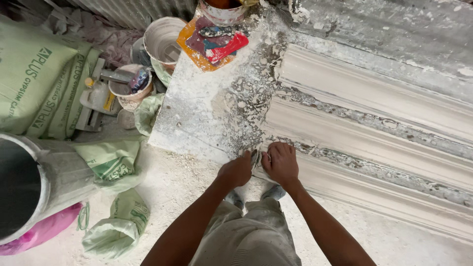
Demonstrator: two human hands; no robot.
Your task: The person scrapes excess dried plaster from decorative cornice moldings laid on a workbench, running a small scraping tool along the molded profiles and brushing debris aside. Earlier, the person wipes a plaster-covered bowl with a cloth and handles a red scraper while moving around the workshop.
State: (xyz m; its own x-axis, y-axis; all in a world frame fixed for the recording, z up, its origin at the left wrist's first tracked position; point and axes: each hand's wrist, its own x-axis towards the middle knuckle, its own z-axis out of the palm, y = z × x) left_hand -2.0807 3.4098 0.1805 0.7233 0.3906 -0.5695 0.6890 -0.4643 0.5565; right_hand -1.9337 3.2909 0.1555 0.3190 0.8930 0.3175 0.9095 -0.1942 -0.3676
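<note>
- Both forearms reach down from bottom edge, hands side by side at bench corner
- left hand (pixel 236 170) fisted, fingers curled on end of plaster moulding (pixel 374 143)
- right hand (pixel 280 162) flat, fingers together, pressing moulding end
- moulding long, white, ribbed, lying on crusty grey bench (pixel 207 113)

The scene is viewed steeply downward from a single head-worn camera, close above the surface (pixel 207 113) edge and the floor (pixel 167 192).
</note>
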